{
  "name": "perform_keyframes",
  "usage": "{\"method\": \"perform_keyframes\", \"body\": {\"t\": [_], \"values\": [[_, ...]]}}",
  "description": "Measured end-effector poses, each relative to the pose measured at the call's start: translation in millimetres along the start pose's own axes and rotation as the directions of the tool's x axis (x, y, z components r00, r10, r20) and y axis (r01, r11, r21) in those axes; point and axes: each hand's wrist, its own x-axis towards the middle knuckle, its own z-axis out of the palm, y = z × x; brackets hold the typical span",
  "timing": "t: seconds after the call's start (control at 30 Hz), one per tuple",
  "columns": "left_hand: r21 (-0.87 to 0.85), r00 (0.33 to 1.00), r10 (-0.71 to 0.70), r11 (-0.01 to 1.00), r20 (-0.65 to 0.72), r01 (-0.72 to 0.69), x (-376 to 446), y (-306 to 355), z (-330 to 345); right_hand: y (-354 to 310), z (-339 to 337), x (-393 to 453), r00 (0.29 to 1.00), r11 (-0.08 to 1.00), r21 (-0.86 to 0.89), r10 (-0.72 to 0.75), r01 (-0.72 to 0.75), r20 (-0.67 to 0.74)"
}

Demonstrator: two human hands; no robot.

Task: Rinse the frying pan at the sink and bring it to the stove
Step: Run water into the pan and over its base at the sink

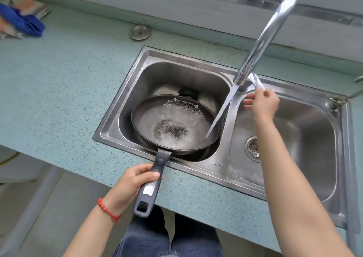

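- Water (220, 115) is pouring from the faucet (261, 42) into the frying pan (174, 123) — rinsing is underway, pan sitting over the left basin of the sink (224, 170).
- Left hand (127, 186) is clamping the pan's handle (152, 184); right hand (262, 103) is loosely curled at the faucet base, gripping nothing I can make out.
- Carrying it to the stove is not yet begun — no stove in sight.

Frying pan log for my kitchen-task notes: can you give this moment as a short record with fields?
pan: frying pan in the left basin of the double sink, handle sticking out over the front rim
water: running from the faucet into the pan; pooled and splashing inside
left hand: left hand gripping the pan handle
right hand: right hand at the faucet's base; what it grips is unclear
right basin: empty, drain strainer visible
counter: blue cloth at far left
stove: not in view
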Motion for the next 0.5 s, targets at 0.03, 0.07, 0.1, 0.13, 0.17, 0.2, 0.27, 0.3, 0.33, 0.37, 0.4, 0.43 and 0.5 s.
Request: {"method": "perform_keyframes", "body": {"t": [0.03, 0.07, 0.1, 0.13, 0.17, 0.2, 0.27, 0.3, 0.33, 0.37, 0.4, 0.43, 0.5], "values": [[0.000, 1.000, 0.000, 1.000, -0.002, 0.000, 0.2, -0.1, 0.0, 0.1, 2.3, 2.1, 0.999, 0.999, -0.005, -0.033, 0.033, -0.007], [0.003, 1.000, 0.000, 1.000, -0.003, 0.000, 0.2, 0.4, 0.4, 1.3, 4.0, 3.5, 0.998, 0.998, -0.005, -0.062, 0.062, -0.007], [0.007, 1.000, 0.001, 1.000, 0.000, -0.001, 0.1, 0.7, 0.5, 3.6, 4.6, 4.2, 0.997, 0.997, 0.001, -0.079, 0.079, -0.003], [0.009, 1.000, 0.001, 1.000, 0.001, -0.001, 0.0, 1.2, 0.7, 6.4, 4.3, 4.3, 0.997, 0.997, 0.012, -0.083, 0.082, 0.002], [0.014, 1.000, 0.002, 1.000, 0.001, -0.002, 0.1, 1.3, 0.5, 9.6, 3.1, 4.4, 0.997, 0.997, 0.023, -0.076, 0.076, 0.009], [0.021, 1.000, 0.002, 1.000, 0.001, -0.002, 0.4, 1.2, 0.2, 12.6, 1.4, 4.2, 0.998, 0.997, 0.029, -0.066, 0.066, 0.015], [0.033, 1.000, 0.003, 0.999, 0.007, -0.003, 1.4, 0.8, -0.7, 17.7, -2.0, 3.7, 0.998, 0.998, 0.027, -0.050, 0.049, 0.028], [0.036, 1.000, 0.008, 0.999, 0.009, -0.008, 1.5, 1.0, -0.9, 18.9, -2.9, 3.5, 0.998, 0.999, 0.028, -0.044, 0.044, 0.032], [0.036, 1.000, 0.013, 0.999, 0.009, -0.013, 1.7, 1.1, -0.9, 19.1, -2.7, 3.3, 0.999, 0.999, 0.034, -0.040, 0.038, 0.033], [0.035, 1.000, 0.018, 0.999, 0.007, -0.018, 1.8, 0.7, -1.2, 19.1, -1.5, 2.8, 0.999, 0.999, 0.041, -0.033, 0.032, 0.030], [0.034, 1.000, 0.017, 0.999, 0.007, -0.017, 1.7, 0.3, -1.2, 19.2, 0.8, 1.5, 0.999, 0.999, 0.049, -0.024, 0.023, 0.026], [0.033, 1.000, 0.016, 0.999, 0.007, -0.017, 1.8, 0.0, -1.4, 19.6, 4.5, -0.6, 1.000, 0.998, 0.059, -0.013, 0.012, 0.024], [0.033, 1.000, 0.015, 0.999, 0.007, -0.015, 2.4, -0.2, -2.3, 21.2, 14.9, -6.4, 1.000, 0.996, 0.082, 0.014, -0.016, 0.028]]}}
